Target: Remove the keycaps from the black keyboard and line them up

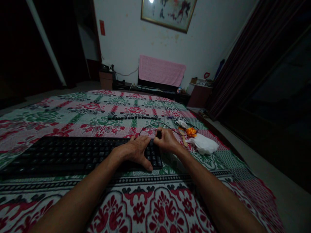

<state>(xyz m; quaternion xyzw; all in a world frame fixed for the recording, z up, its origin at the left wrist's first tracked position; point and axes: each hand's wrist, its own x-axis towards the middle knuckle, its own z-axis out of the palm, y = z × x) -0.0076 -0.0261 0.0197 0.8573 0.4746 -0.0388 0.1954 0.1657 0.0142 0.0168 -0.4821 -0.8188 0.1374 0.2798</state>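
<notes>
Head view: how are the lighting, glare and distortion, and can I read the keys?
Head view: dim overall, near-black right of the curtain; a bright glare spot on the framed picture; the floral bedspread's far edge looks bowed, likely wide-lens distortion; the keyboard's legends are too dim and small to read.

I see the keyboard [73,153] lying across the near part of the blanket [160,210], the person's left hand [136,149] on its right end, the right hand [167,139] at its far right corner. Behind it runs a row of keys [132,118]; to the right lies a bundle [206,144]. Beyond the blanket, a towel [161,70] hangs below the framed picture [168,13].
</notes>
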